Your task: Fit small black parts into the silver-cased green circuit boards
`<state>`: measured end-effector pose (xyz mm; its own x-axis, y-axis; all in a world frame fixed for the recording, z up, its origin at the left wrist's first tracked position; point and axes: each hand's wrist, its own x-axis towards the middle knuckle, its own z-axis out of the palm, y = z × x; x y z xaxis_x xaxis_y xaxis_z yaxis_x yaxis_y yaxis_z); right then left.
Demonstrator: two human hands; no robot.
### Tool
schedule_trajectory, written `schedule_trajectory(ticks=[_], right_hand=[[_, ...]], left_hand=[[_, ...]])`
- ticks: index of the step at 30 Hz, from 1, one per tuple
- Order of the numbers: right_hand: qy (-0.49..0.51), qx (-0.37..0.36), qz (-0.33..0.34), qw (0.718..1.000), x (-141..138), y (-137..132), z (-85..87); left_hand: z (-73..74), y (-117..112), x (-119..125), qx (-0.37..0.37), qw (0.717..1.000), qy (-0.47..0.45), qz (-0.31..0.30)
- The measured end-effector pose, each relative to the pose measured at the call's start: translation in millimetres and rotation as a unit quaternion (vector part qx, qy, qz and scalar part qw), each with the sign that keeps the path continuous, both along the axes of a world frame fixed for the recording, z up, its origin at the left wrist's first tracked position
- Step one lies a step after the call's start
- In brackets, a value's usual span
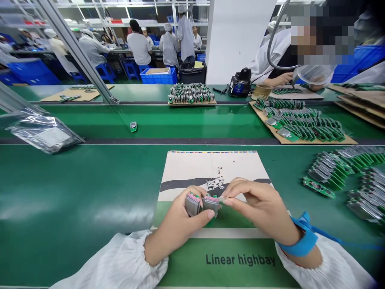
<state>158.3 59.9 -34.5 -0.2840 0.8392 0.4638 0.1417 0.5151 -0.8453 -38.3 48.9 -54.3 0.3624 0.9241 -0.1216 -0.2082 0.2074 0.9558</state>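
My left hand (pixel 177 218) is closed round two small circuit boards with grey metal-covered blocks (pixel 211 205), held side by side with pinkish edges upward. Between the thumb and forefinger of my right hand (pixel 260 206) is a thin pale sliver (pixel 223 198), whose kind I cannot make out. Its tip meets the right side of the boards. Under both hands lies a printed cardboard sheet (pixel 240 243) marked "Linear highbay". Tiny dark and silvery parts (pixel 215 183) are scattered on it just beyond my fingers. A blue wrist strap (pixel 302 241) circles my right wrist.
Rows of circuit boards (pixel 331 168) stand on the green bench to my right. Beyond the belt (pixel 99 122), cardboard trays hold more boards (pixel 192 93). One board (pixel 133 127) sits alone on the belt. A silvery bag (pixel 48 132) lies left. A co-worker (pixel 279 60) works opposite, far right.
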Motion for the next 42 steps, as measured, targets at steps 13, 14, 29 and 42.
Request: schedule_trajectory(ticks=[13,14,29,42], right_hand=[[-0.027,0.032,0.015,0.999,4.6,-6.5,1.2],[-0.024,0.027,0.012,0.999,5.0,-6.8,1.5],[0.038,-0.075,0.01,0.996,0.6,-12.9,3.4],[-0.07,0.099,-0.016,0.992,0.3,-21.6,12.5]], left_hand=[[4.1,-6.4,-1.7,0.094,0.994,0.056,0.015],[3.7,-6.7,-1.8,0.097,0.994,0.056,0.014],[7.0,-8.8,-1.0,0.115,0.99,0.08,0.013],[5.7,-9.0,0.6,0.134,0.987,0.091,0.009]])
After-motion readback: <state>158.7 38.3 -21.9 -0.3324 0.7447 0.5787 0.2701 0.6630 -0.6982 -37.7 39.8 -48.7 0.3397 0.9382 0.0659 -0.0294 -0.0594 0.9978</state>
